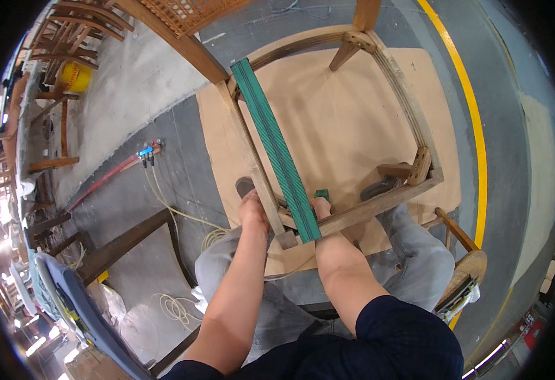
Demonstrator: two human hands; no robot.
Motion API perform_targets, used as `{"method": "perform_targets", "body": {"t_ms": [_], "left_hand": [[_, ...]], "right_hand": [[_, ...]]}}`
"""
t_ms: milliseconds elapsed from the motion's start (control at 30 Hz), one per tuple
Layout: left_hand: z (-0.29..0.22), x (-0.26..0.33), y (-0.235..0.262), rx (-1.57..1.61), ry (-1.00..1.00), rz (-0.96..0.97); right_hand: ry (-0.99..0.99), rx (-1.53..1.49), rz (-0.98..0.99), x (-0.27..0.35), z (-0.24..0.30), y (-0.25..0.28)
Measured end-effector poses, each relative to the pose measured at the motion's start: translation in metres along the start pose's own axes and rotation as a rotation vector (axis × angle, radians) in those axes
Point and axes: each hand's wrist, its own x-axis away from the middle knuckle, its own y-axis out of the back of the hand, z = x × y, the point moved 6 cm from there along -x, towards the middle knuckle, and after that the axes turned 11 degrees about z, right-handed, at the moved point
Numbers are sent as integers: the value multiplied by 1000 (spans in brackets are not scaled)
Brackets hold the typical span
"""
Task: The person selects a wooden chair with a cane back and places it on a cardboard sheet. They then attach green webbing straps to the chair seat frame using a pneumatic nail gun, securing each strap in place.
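Note:
A wooden chair frame [261, 171] with an open seat stands before me. Across its left part runs a green webbing strap [270, 136] with dark stripes, from the far left corner down over the near rail. My left hand [253, 211] is closed against the outer side of the left rail, its fingertips partly hidden. Beneath the near rail reaches my right hand [320, 207], closed, with a short green end of webbing [322, 194] showing just past its fingers. The strap and the rail cover part of that hand.
Brown cardboard [328, 120] lies under the chair. The cane back [179, 16] rises at the far side. At left are a red hose [103, 182], coiled pale tubing [177, 308], a yellow bucket [75, 76] and several chairs. A yellow line [475, 126] marks the floor at right.

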Motion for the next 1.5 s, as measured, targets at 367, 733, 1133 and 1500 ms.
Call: {"method": "perform_targets", "body": {"t_ms": [367, 733, 1133, 1500], "left_hand": [[62, -46, -26, -171, 224, 237], [82, -39, -13, -110, 207, 214], [79, -36, -30, -148, 216, 292], [21, -71, -3, -362, 28, 335]], "right_hand": [[159, -176, 62, -96, 8, 4], [571, -196, -17, -51, 98, 4], [569, -652, 300, -16, 70, 23], [662, -242, -67, 390, -48, 220]]}}
